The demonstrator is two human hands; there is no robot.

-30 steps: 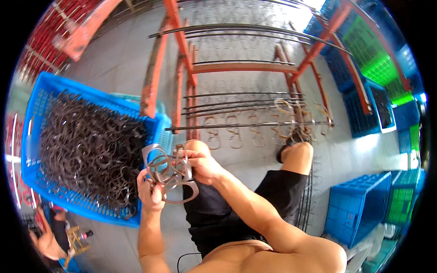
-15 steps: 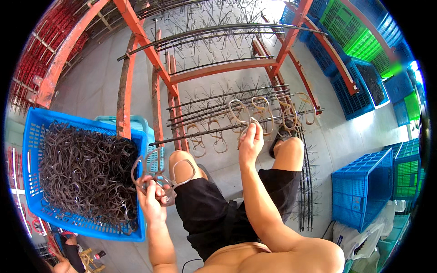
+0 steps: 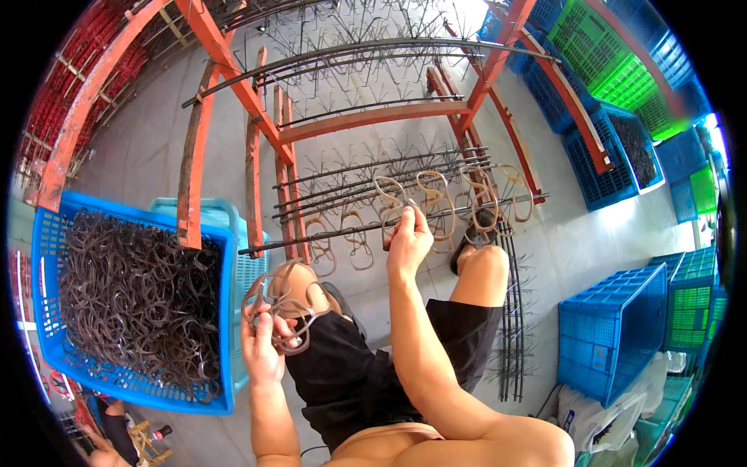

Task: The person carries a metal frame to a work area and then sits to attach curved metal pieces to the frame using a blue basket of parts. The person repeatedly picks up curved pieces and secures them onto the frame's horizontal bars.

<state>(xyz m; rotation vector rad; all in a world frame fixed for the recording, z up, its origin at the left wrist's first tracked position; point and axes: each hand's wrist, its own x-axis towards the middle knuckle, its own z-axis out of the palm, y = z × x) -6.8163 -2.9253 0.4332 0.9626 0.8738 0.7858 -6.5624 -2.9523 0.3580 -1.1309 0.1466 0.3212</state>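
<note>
Frames (image 3: pixel 273 299) rn: a small bunch's in our L hand (image 3: pixel 263 347), fingers curled round them, held just over the L knee, near the blue crate (image 3: pixel 228 323). They're see-thru-ish grey-brown w/ big loops, overlapping, so we can't get an exact count.

Our R hand (image 3: pixel 410 240) is up at the front rod (image 3: pixel 459 214), thumb + fingers right by a frame there. Can't tell if it's actually gripping it, fingers cover that bit. More frames hang off the same rod, tan/amber looking, a couple L of the R hand and a few R of it.

Rods sit across an orange rack (image 3: pixel 373 121), w/ wire hooks sticking out of the ones behind. More rods lie down by our R leg.

Blue crate on our L is piled w/ dark frames, teal crate (image 3: pixel 251 268) just beside it. Over on the R: another blue bin (image 3: pixel 587 342), a whitish bag (image 3: pixel 595 420) next to it, plus green baskets (image 3: pixel 595 54) stacked further back. Btw there's another person (image 3: pixel 117 436) at the lower L edge, mostly cut off.
</note>
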